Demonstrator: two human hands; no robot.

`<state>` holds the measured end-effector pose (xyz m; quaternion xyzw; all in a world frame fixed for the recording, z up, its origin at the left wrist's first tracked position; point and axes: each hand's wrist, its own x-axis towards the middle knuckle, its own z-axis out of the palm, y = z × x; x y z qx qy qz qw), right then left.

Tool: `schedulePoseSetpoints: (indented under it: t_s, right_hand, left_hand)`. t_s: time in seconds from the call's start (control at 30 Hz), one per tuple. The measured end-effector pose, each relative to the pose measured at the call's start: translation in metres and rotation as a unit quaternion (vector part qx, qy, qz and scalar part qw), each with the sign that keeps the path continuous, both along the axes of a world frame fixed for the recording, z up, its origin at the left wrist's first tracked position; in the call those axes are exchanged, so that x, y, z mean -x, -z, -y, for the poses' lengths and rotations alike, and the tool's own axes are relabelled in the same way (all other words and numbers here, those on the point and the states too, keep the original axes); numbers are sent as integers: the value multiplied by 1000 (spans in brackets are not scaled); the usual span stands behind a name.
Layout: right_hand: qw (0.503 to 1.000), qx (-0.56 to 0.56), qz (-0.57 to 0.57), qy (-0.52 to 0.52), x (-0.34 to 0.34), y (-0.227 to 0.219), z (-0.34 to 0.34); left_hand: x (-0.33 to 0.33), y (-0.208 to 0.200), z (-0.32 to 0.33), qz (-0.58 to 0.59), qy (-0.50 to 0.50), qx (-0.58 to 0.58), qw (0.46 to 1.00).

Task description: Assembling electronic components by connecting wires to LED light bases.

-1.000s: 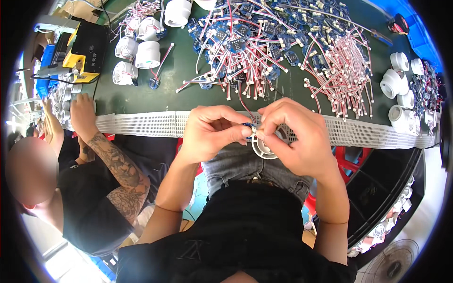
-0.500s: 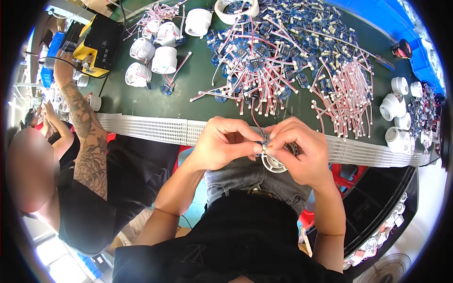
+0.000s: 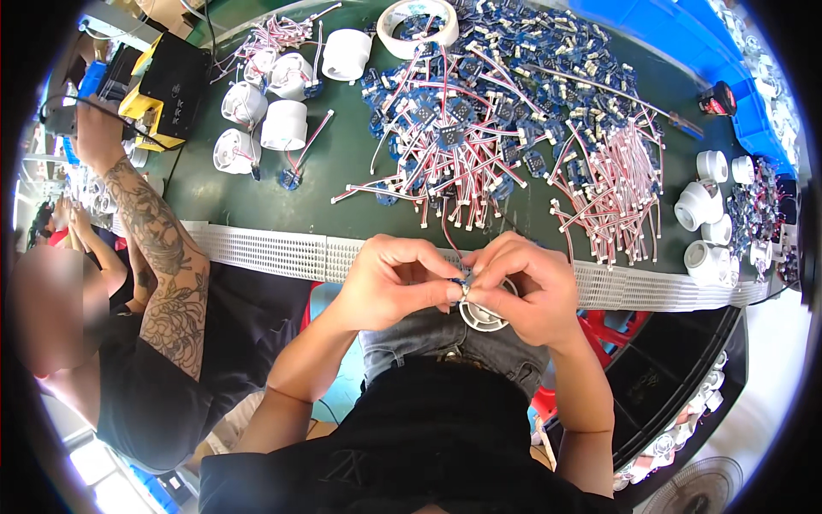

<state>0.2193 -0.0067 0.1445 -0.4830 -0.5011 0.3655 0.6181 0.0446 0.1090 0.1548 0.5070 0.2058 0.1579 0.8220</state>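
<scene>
Above my lap, at the table's front edge, both hands meet fingertip to fingertip. My left hand [image 3: 396,287] pinches a small blue circuit board [image 3: 465,283] between thumb and index finger; most of it is covered. The closed fingers of my right hand [image 3: 533,289] hold a round white plastic housing [image 3: 486,320], whose ringed end shows below the thumb. Right thumb and index finger also press at a pale connector [image 3: 465,294] by the board. A thin dark-red wire [image 3: 448,236] rises from between the hands toward the pile.
Blue circuit boards with wires [image 3: 462,128] are heaped ahead, beside loose red-and-white wires [image 3: 612,193]. A tape roll [image 3: 390,30] lies behind. White housings [image 3: 284,126] stand left, others [image 3: 698,206] right. A perforated white strip [image 3: 274,254] lines the edge. A co-worker's tattooed arm [image 3: 154,214] reaches in at left.
The view has shifted, so the table and my hands sit slightly lower and further left. My pinch on the small parts stays much the same. The co-worker's arm has moved a little.
</scene>
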Motion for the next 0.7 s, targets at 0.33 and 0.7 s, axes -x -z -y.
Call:
schedulePoseSetpoints:
  t_s: [0.33, 0.7]
  right_hand:
    - [995, -53, 69, 45, -14, -22, -12]
    - [979, -83, 184, 32, -18, -16, -11]
  left_hand:
    - [-16, -22, -9, 11, -46, -254, 966]
    - [-7, 6, 6, 19, -57, -89, 994]
